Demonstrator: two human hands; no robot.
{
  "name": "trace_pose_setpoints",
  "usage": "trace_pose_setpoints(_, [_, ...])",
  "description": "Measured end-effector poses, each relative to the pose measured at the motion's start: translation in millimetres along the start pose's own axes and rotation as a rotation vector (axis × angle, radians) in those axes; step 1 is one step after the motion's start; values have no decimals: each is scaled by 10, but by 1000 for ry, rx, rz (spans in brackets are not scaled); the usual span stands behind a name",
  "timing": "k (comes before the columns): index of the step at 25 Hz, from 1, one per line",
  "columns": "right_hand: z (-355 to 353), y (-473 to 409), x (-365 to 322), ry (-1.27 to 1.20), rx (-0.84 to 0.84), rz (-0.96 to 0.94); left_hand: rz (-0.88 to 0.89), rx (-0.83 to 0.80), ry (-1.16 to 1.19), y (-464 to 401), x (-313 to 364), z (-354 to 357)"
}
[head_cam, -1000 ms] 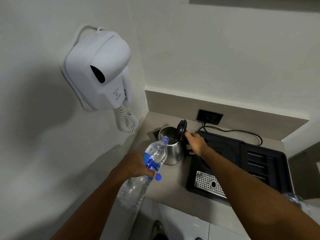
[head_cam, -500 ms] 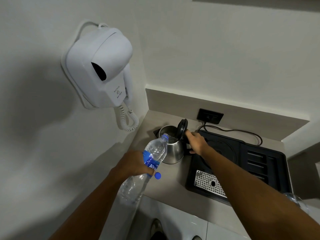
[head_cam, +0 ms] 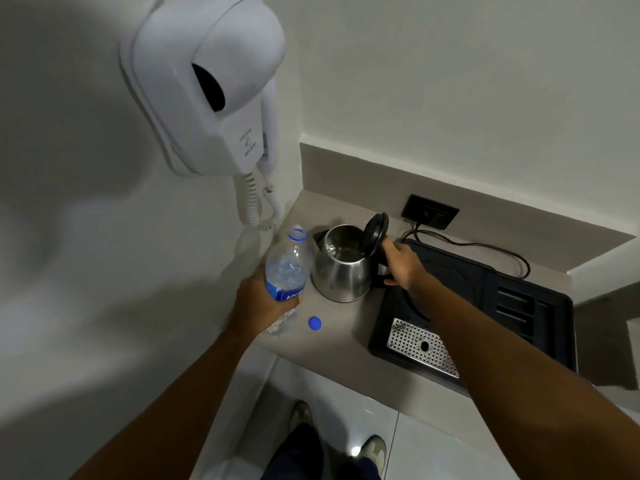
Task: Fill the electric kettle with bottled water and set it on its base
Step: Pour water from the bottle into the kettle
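The steel kettle (head_cam: pixel 343 271) stands on the grey counter (head_cam: pixel 346 327), in the corner near the wall, just left of the black tray (head_cam: pixel 533 306) and not on the round base (head_cam: pixel 450 275) moulded into that tray. Its black lid (head_cam: pixel 375 233) is tipped up and open, and I can see the shiny inside, though I cannot tell how much water is in it. My right hand (head_cam: pixel 401 265) is closed around the kettle's black handle, so that grip is wrapped on the kettle. My left hand (head_cam: pixel 263 303) has its grip closed on the water bottle (head_cam: pixel 287 271), around the blue label, holding it nearly upright just left of the kettle; the bottle's open mouth is up and beside the kettle's rim, not over it. The bottle looks clear and largely empty in its upper part. Its blue cap (head_cam: pixel 314 323) lies loose on the counter in front of the kettle, apart from both. A perforated metal drip plate (head_cam: pixel 415 348) sits in the tray's near part. A black cord (head_cam: pixel 485 247) runs from the tray's back to a dark wall socket (head_cam: pixel 431 212). A white wall-mounted hair dryer (head_cam: pixel 207 88) hangs on the left wall above the counter, its coiled cord dangling. Below the counter edge I see my shoes (head_cam: pixel 372 448) on a pale tiled floor
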State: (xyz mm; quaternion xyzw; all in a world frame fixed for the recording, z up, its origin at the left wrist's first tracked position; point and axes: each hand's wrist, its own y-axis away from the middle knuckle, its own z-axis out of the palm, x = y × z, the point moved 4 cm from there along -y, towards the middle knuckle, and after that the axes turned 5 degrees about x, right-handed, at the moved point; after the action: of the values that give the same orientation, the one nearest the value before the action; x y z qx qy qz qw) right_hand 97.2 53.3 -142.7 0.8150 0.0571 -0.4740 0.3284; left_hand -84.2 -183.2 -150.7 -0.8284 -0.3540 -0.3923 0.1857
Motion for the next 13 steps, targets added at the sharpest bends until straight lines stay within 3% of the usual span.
trace_pose_setpoints(6, [16, -74, 58, -17, -6, -1, -253, 237, 164, -11, -512, 160])
trace_pose_setpoints(10, [28, -105, 76, -16, 7, -4, -257, 225, 227, -33, -638, 246])
trace_pose_setpoints(13, [39, -102, 85, -29, 19, 7, -309, 323, 273, 255, -685, 341])
